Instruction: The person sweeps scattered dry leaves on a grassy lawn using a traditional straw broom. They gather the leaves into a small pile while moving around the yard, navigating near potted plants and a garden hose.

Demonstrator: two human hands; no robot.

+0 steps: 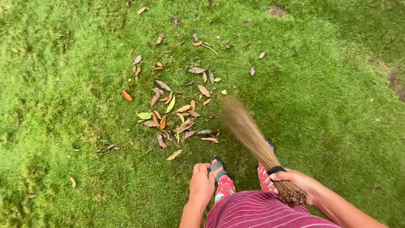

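One hand does the holding: the right hand [300,182] is closed around the bound end of a stick broom [253,139], fingers wrapped just below the black band that ties the bristles together. The grip sits at the thick butt, so the long, loose bristles fan forward and down toward the grass, their tips blurred near the edge of the leaf pile. The left hand [201,183] holds nothing; it rests palm-down on the left knee, fingers loosely curled, apparently propping the bent-over body. Below it show patterned red trousers [225,186], a striped maroon shirt [257,211] and sandalled feet [217,165] planted on the lawn [329,97]. Just ahead of the feet and left of the broom tips lies a loose cluster of dry leaves [177,112], brown, orange and yellow-green, with scattered strays farther up the grass. Bare dirt patches [276,9] show at the far edge.
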